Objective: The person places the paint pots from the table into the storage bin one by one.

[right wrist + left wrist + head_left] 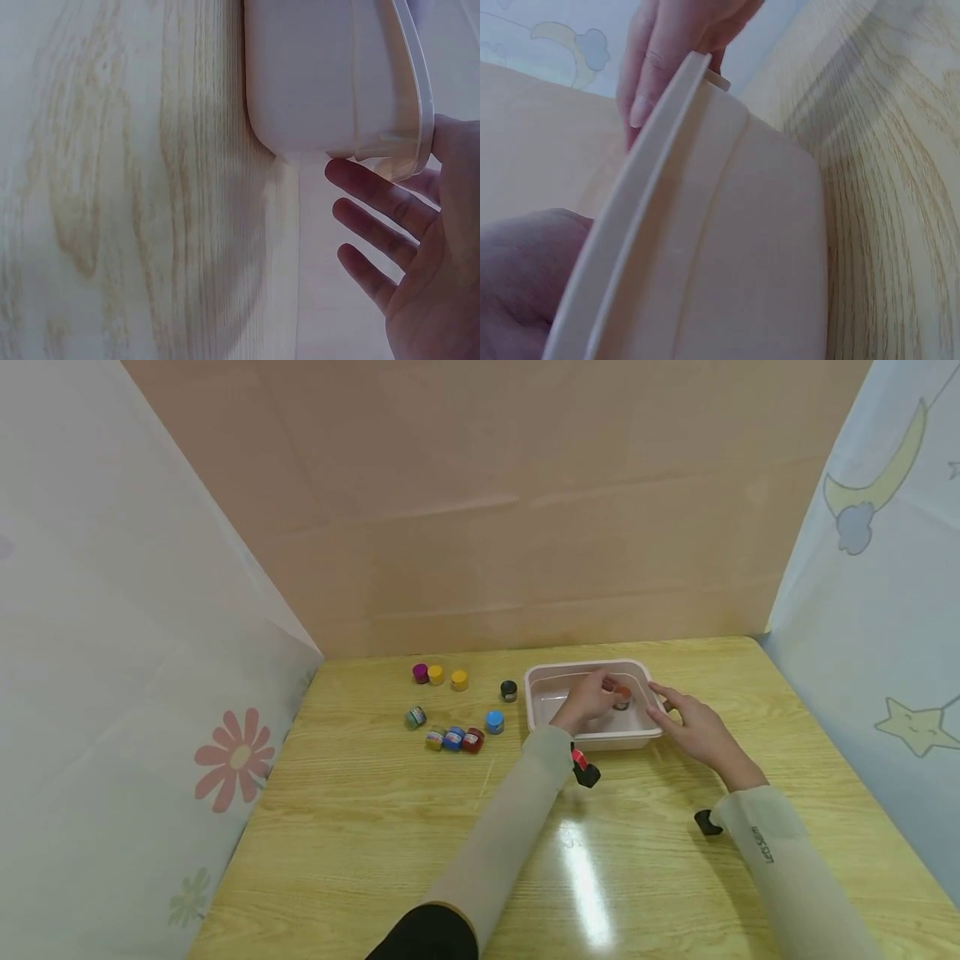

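My left hand (588, 697) reaches down inside a pale pink plastic basin (534, 697). Its fingers are at a small paint jar (622, 697) with an orange-red lid and seem to pinch it, though the contact is partly hidden. In the left wrist view the basin's wall (750, 240) covers most of that hand. At the basin's right end is my right hand (693, 727), thumb and forefinger on either side of the rim. The right wrist view shows its other fingers (375, 232) spread below the rim, beside the outer wall.
Left of the basin stand a black-lidded jar (509, 691) and a light blue one (494, 722). Farther left are purple (421, 674) and yellow jars (459, 680), a green jar (416, 717) tipped over, and a row ending in a dark red jar (472, 741).
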### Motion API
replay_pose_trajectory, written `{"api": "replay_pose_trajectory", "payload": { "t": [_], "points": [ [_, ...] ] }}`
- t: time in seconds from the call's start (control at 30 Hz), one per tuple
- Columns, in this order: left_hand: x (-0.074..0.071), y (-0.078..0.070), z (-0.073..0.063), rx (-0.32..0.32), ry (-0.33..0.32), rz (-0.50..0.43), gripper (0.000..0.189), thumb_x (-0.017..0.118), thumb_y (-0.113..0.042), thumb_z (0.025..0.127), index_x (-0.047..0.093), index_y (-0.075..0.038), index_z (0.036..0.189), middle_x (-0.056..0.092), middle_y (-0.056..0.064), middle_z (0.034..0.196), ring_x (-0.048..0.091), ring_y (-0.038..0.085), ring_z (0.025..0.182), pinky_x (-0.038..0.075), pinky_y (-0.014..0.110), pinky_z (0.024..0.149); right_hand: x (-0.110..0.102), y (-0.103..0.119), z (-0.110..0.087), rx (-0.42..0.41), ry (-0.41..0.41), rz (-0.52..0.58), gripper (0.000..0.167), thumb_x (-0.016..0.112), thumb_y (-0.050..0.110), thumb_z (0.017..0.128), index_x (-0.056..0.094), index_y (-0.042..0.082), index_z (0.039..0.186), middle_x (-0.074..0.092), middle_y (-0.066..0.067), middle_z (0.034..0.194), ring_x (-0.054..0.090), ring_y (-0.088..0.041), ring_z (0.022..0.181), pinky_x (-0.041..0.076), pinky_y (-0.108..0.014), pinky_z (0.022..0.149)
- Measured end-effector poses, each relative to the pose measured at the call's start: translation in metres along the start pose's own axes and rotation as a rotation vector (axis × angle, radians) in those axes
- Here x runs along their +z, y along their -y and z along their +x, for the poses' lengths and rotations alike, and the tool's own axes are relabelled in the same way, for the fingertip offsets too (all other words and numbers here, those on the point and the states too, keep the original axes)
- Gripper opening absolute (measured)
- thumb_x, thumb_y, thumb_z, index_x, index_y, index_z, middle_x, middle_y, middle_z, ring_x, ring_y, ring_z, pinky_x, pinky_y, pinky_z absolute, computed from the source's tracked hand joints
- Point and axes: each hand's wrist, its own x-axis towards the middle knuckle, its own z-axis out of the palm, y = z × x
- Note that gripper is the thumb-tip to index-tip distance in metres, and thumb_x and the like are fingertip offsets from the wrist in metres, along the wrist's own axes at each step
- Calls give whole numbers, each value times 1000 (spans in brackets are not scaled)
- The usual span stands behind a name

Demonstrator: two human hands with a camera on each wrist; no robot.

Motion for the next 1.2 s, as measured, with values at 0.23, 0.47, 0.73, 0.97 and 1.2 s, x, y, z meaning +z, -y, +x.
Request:
{"api": "replay_pose_trajectory", "payload": {
  "t": [0.23,0.47,0.73,0.97,1.2],
  "points": [
    [-25,6,-12,78,19,-66,33,66,-24,103,62,-16,135,67,-1,129,65,14,113,57,28,85,3,-2,-1,22,20,14,64,45,43,111,36,3,159,61,-32,124,59,-43,101,47,-60,83],
    [-60,23,-30,213,16,-22,36,62,-19,105,59,-9,140,66,8,136,66,22,118,56,28,94,9,-7,-9,37,32,7,64,45,42,111,34,2,159,61,-32,123,59,-43,101,48,-59,82],
    [-116,47,-49,263,-74,-19,36,63,-13,104,59,-10,140,65,8,137,67,24,116,57,32,97,3,-7,-6,45,51,4,64,43,42,111,31,2,161,59,-34,126,59,-46,105,47,-63,85],
    [-164,83,-79,275,-152,4,39,62,-17,105,56,-12,143,63,12,140,66,26,118,56,39,101,-1,-7,2,33,42,6,65,43,43,111,31,3,161,59,-33,123,59,-43,101,47,-58,81],
    [-197,127,-115,221,-209,35,37,62,-15,105,57,-10,141,64,12,138,64,30,121,53,45,104,2,-7,4,33,51,1,66,42,44,111,31,3,161,59,-33,124,59,-42,99,48,-58,81]
  ]
}}
